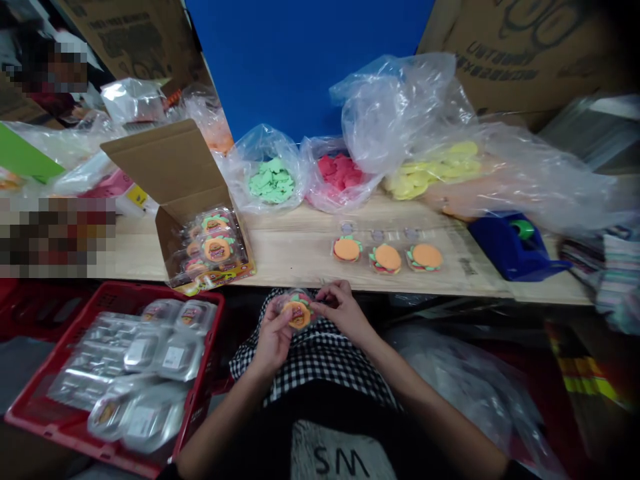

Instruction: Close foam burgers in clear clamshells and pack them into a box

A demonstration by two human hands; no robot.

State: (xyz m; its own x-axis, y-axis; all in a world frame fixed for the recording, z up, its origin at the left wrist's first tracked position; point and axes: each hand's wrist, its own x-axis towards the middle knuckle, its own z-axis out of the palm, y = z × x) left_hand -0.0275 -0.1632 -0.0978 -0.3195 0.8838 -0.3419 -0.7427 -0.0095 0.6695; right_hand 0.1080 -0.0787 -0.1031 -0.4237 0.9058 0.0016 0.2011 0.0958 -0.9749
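A clear plastic pack (300, 313) with a toy burger inside, an orange printed bun with green and red layers, is held over my lap in front of the table edge. My left hand (274, 339) grips its left side, thumb across the front. The fingers of my right hand (345, 312) are pinched at its right edge. On the table beyond lie three open clear packs, each with an orange-bun burger: a left one (347, 249), a middle one (387, 257) and a right one (426, 256). An open cardboard box (167, 177) to the left contains several packed burgers (218, 248).
Behind are plastic bags with green pieces (273, 181), red pieces (340, 171) and yellow pieces (435, 170). A blue tape dispenser (510, 253) stands at right. Lower left, a red crate (113, 293) contains clear clamshells (173, 357). A person (67, 67) is at upper left.
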